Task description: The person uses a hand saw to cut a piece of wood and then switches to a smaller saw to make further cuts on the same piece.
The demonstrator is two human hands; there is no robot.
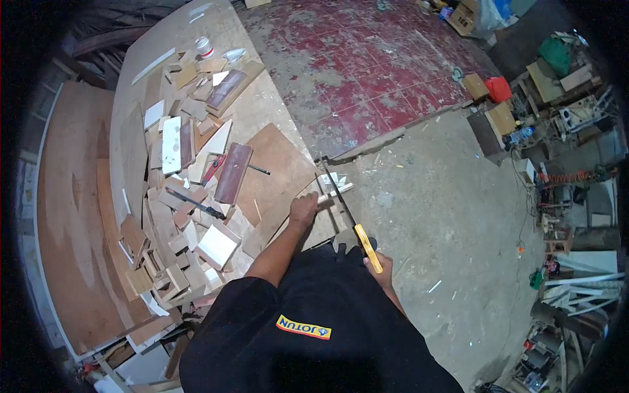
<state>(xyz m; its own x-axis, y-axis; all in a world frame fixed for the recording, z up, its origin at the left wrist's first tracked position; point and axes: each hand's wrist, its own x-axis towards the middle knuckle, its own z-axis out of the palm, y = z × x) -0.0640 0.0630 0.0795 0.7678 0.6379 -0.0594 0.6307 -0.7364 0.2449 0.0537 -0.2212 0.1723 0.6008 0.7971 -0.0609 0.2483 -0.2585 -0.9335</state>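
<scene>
Near the table's right edge, my left hand (303, 209) is closed on a narrow pale wood strip (341, 190), whose end sticks out past the edge. My right hand (384, 270) grips the yellow handle (368, 247) of a handsaw. The thin dark saw blade (341, 199) points away from me and crosses the strip in this view. Beneath and beyond my left hand lies a brown flat board (278, 167) on the plywood table (265, 105).
Wood offcuts, a brown-faced block (233, 173), a black bar clamp (195, 203) and a white jar (204, 47) crowd the table's left side. A large curved wood panel (75, 216) stands farther left. Concrete floor (452, 229) and red tiles (367, 72) lie right, with clutter along the wall.
</scene>
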